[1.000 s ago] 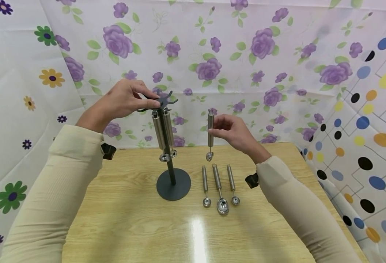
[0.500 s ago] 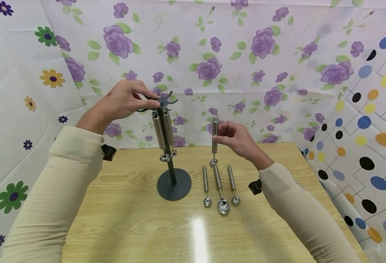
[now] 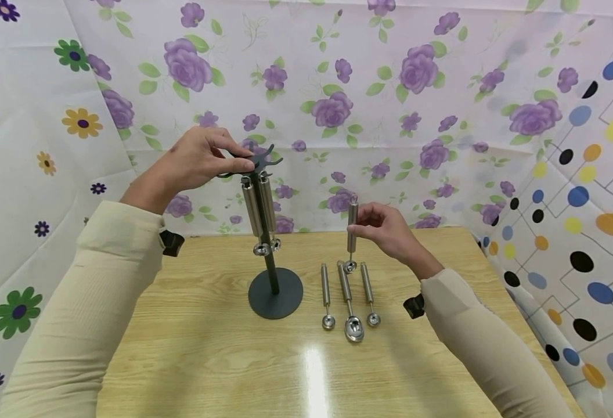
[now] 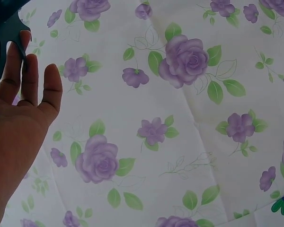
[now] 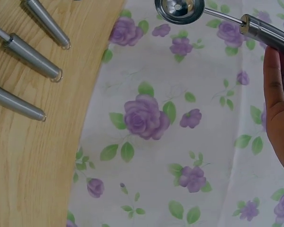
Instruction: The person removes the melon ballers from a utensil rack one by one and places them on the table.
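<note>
Fingers of the right hand (image 3: 388,233) pinch a metal scoop (image 3: 353,217), bowl down near the far edge of the wooden surface (image 3: 197,348), while the left hand (image 3: 197,158) pinches the hook stand (image 3: 272,273) up top; the scoop looks light, stiff and slippery, so mid-handle seems the surest hold.
</note>
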`<state>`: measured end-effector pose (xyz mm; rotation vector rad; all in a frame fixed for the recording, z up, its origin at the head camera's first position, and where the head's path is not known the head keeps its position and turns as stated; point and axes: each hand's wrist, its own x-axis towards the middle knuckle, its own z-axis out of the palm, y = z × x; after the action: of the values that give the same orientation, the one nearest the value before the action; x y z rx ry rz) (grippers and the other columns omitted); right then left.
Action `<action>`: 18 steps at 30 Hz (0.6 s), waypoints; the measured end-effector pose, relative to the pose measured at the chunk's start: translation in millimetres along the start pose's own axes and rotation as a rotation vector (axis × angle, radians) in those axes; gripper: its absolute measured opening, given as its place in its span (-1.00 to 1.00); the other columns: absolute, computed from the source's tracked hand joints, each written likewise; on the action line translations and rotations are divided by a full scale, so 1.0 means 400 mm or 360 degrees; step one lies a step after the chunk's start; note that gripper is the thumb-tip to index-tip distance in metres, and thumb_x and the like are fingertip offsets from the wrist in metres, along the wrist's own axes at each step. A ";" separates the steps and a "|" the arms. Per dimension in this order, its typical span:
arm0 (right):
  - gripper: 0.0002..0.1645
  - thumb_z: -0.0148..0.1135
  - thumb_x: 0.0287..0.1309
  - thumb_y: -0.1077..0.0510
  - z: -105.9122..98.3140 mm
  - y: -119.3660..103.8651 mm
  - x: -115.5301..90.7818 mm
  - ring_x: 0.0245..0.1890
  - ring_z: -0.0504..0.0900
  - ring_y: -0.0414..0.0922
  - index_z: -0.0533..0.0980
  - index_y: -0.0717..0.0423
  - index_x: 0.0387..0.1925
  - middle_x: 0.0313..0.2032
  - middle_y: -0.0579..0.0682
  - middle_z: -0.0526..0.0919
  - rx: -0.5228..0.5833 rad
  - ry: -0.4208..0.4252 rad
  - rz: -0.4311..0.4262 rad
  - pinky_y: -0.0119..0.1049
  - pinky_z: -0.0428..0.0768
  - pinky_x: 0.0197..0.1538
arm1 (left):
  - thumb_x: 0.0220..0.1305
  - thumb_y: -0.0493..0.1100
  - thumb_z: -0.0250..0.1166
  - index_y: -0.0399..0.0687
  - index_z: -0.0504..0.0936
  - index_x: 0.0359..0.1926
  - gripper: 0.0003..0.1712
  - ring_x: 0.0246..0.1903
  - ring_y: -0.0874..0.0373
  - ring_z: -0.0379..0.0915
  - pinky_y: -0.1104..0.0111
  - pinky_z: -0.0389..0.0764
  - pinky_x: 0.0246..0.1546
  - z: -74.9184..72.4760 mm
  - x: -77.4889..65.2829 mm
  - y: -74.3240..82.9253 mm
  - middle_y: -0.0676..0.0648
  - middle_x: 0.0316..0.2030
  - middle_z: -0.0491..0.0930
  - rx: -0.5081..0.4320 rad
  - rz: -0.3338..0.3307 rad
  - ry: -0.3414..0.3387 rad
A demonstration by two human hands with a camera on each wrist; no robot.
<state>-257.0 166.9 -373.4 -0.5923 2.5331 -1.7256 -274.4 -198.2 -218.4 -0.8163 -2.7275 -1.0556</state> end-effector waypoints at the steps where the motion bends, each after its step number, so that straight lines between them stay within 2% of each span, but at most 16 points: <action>1: -0.72 0.38 0.27 0.15 -0.001 0.003 -0.002 -0.23 0.59 -0.02 0.51 0.23 -0.13 -0.20 0.11 0.58 -0.0003 0.0003 0.0003 -0.27 0.58 -0.15 | 0.31 -0.15 0.40 -0.16 0.78 -0.01 -0.72 -0.26 0.03 0.40 0.37 0.42 -0.30 0.000 0.000 -0.001 -0.07 -0.23 0.59 0.0006 -0.0001 -0.0002; 18: -0.69 0.39 0.26 0.12 -0.024 0.067 -0.048 -0.20 0.59 -0.02 0.50 0.26 -0.19 -0.21 0.13 0.57 -0.0052 0.0068 0.0088 -0.25 0.56 -0.13 | 0.33 -0.14 0.39 -0.16 0.77 0.01 -0.71 -0.30 0.02 0.41 0.30 0.43 -0.28 0.003 0.005 -0.007 -0.09 -0.22 0.57 0.0036 -0.0044 -0.0010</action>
<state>-249.3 189.8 -397.5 -0.4875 2.5847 -1.7000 -277.4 -198.4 -220.5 -0.7818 -2.7582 -1.0273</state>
